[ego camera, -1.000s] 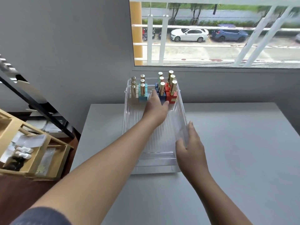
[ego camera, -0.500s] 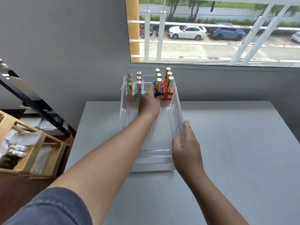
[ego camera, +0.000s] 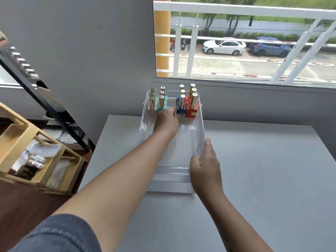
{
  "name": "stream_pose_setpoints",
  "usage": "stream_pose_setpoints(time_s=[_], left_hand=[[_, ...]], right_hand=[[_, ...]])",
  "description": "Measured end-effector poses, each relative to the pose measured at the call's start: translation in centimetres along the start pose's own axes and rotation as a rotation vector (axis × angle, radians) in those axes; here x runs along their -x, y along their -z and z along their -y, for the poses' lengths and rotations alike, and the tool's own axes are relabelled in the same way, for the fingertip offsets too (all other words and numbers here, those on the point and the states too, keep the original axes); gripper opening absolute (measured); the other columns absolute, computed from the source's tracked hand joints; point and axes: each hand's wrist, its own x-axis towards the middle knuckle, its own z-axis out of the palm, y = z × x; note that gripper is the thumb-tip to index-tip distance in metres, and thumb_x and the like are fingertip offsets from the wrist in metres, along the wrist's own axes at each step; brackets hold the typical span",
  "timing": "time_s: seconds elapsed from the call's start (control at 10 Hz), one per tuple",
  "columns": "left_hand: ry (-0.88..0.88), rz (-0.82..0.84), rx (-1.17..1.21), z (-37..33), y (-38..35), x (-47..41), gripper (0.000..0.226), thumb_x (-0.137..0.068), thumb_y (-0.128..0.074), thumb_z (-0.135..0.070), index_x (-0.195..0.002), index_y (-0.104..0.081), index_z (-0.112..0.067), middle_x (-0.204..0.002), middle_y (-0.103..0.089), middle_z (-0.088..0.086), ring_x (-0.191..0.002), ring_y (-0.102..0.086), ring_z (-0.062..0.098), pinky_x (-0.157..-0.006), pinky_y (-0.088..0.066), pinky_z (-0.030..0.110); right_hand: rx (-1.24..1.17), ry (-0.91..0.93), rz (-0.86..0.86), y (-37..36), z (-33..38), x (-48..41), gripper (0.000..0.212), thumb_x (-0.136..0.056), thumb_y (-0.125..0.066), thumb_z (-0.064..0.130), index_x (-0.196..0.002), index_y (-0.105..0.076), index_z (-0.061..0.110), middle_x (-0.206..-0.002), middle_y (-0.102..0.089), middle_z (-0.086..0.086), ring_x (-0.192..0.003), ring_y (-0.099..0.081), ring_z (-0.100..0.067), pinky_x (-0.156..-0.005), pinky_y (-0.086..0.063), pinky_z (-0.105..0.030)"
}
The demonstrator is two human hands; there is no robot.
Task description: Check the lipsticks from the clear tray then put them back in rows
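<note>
Lipsticks [ego camera: 191,108] stand in rows, far end of clear tray [ego camera: 179,153].

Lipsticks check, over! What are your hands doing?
Left hand in among the lipsticks, grip unclear. Right hand holds clear tray by its wall. Lipsticks upright, four rows, far end. Nothing in the way.

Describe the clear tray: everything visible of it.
The clear tray is a long rectangular bin, seemingly transparent plastic, with ribbed floor and upright walls. It sits flat on the grey table, far end toward the wall. Lipsticks stand in rows at that end. The right hand holds its near right wall; the left hand is inside, at the lipsticks.
</note>
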Motion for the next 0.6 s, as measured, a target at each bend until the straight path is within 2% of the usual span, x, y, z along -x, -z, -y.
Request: stream_pose_setpoints(time_s=[0.3,0.4,0.5,0.6], left_hand=[[-0.008,-0.119,0.011,-0.5,-1.1,-0.2,0.029,-0.096,-0.048,-0.009,-0.116,-0.068,-0.014,-0.107,-0.071,0.009,-0.093,-0.063,0.025,-0.077,-0.051,0.03],[0.012,-0.046,0.059,-0.7,-0.7,0.6,0.025,-0.095,-0.053,-0.011,-0.117,-0.065,-0.013,-0.112,-0.069,0.008,-0.091,-0.063,0.022,-0.077,-0.048,0.027],[0.026,-0.034,0.075,-0.3,0.2,2.2,0.032,-0.095,-0.059,-0.021,-0.126,-0.059,-0.011,-0.124,-0.064,0.007,-0.103,-0.062,0.019,-0.081,-0.042,0.025],[-0.056,-0.117,0.042,0.3,3.0,5.1,0.03,-0.094,-0.059,-0.025,-0.121,-0.063,-0.012,-0.116,-0.069,0.003,-0.093,-0.061,0.01,-0.078,-0.045,0.018]], right_hand=[[-0.008,0.034,-0.021,-0.3,-0.5,-0.3,0.066,-0.091,-0.036,0.01,-0.153,-0.015,0.014,-0.158,-0.028,-0.003,-0.141,-0.033,-0.017,-0.095,-0.027,-0.016],[-0.007,0.037,-0.012,-0.2,-0.5,-0.6,0.065,-0.09,-0.037,0.011,-0.152,-0.017,0.013,-0.157,-0.029,-0.005,-0.14,-0.033,-0.018,-0.097,-0.027,-0.018],[0.015,0.06,0.06,0.4,-0.2,-1.0,0.066,-0.09,-0.042,0.02,-0.152,-0.02,0.015,-0.154,-0.034,-0.004,-0.137,-0.037,-0.019,-0.101,-0.033,-0.028],[0.071,0.117,0.1,2.6,0.4,-2.1,0.067,-0.091,-0.045,0.028,-0.151,-0.019,0.018,-0.154,-0.033,-0.002,-0.138,-0.034,-0.017,-0.102,-0.032,-0.029]])
